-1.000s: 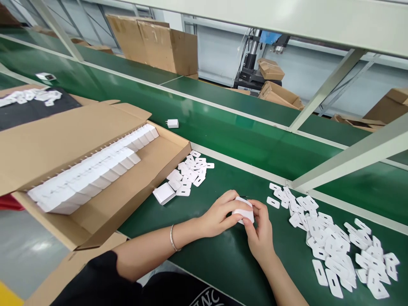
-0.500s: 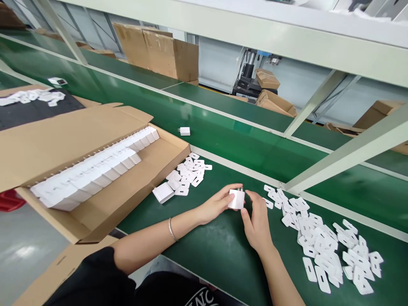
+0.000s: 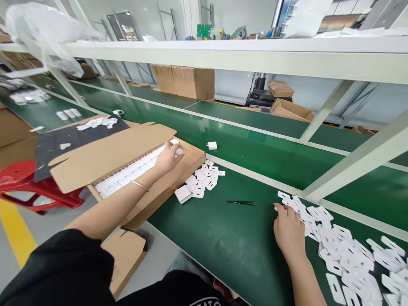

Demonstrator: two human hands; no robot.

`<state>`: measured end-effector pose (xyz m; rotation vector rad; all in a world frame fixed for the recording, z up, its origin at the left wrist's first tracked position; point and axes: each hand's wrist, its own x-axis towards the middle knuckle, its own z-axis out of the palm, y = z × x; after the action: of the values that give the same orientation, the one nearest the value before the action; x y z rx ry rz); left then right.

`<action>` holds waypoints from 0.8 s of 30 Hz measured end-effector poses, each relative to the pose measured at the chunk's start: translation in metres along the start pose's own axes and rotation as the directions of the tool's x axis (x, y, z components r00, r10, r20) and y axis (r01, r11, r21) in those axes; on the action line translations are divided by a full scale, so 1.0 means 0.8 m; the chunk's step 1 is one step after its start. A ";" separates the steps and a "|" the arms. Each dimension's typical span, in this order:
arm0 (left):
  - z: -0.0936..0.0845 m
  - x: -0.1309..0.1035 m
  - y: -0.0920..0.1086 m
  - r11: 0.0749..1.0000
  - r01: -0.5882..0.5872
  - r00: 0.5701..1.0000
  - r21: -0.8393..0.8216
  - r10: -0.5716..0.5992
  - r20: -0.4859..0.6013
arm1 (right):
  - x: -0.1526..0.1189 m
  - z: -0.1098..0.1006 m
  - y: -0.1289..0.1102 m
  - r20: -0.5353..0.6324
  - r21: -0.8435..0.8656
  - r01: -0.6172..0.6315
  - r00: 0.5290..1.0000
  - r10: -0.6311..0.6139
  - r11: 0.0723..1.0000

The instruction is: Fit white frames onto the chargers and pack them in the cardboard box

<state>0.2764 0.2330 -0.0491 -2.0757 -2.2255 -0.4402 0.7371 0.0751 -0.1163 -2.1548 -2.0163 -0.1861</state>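
Observation:
My left hand reaches into the far end of an open cardboard box, fingers bent around a white plug charger that they partly hide. A row of white chargers stands along the box's back side, partly covered by my forearm. At the right, my right hand is at the near edge of a pile of white slotted plates. Its fingers curl down, with a bit of one plate showing at the fingertips. Black tweezers lie on the green table between the hands.
A smaller pile of slotted plates and a white block lie beside the box. One charger rests on the green strip behind. A slanted metal post rises at the right. A red stool stands at the left.
My left hand has moved left with the charger from the table's middle into the box. My right hand has moved right to the plates. The tweezers now show, and the view has shifted.

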 end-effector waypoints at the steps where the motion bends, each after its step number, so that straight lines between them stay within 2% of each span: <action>1: 0.006 0.005 -0.019 0.998 0.005 1.000 0.056 -0.006 0.022 | 0.001 -0.002 0.002 0.029 0.003 -0.003 1.000 0.003 1.000; 4: 0.019 0.003 -0.062 0.988 0.000 0.999 0.157 -0.007 0.041 | 0.006 0.002 0.009 0.049 0.054 0.005 0.999 -0.008 0.999; 7: 0.027 -0.008 -0.086 0.976 0.009 1.000 0.220 -0.013 0.018 | 0.010 0.013 0.013 0.004 0.160 0.041 0.999 -0.042 0.986; 10: 0.031 -0.009 -0.095 0.955 0.010 1.000 0.298 -0.008 -0.009 | 0.012 0.022 0.011 -0.042 0.259 0.106 0.994 -0.099 0.960; 13: 0.032 0.003 -0.084 0.951 0.066 0.998 0.303 -0.064 -0.016 | 0.013 0.026 0.009 -0.101 0.267 0.139 0.988 -0.115 0.954; 16: 0.026 0.018 -0.043 0.966 0.107 0.991 0.235 -0.084 -0.106 | 0.012 0.028 0.011 -0.120 0.236 0.127 0.988 -0.101 0.964; 19: 0.020 0.033 0.025 0.986 -0.031 0.987 0.166 0.057 -0.152 | 0.012 0.029 0.016 -0.082 0.225 0.129 0.990 -0.113 0.966; 20: 0.020 0.038 0.051 0.983 -0.110 0.983 0.145 0.129 -0.131 | 0.012 0.029 0.017 -0.068 0.226 0.131 0.991 -0.119 0.965; 22: 0.025 0.048 0.104 0.967 -0.238 0.971 0.093 0.240 -0.012 | 0.014 0.028 0.018 -0.044 0.231 0.137 0.990 -0.131 0.963; 24: 0.039 0.060 0.156 0.954 -0.297 0.954 0.049 0.293 0.065 | 0.016 0.025 0.017 -0.036 0.235 0.132 0.991 -0.127 0.963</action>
<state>0.3996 0.2934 -0.0471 -2.3638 -1.8816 -0.2920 0.7509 0.0914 -0.1339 -1.8718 -2.0524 0.0156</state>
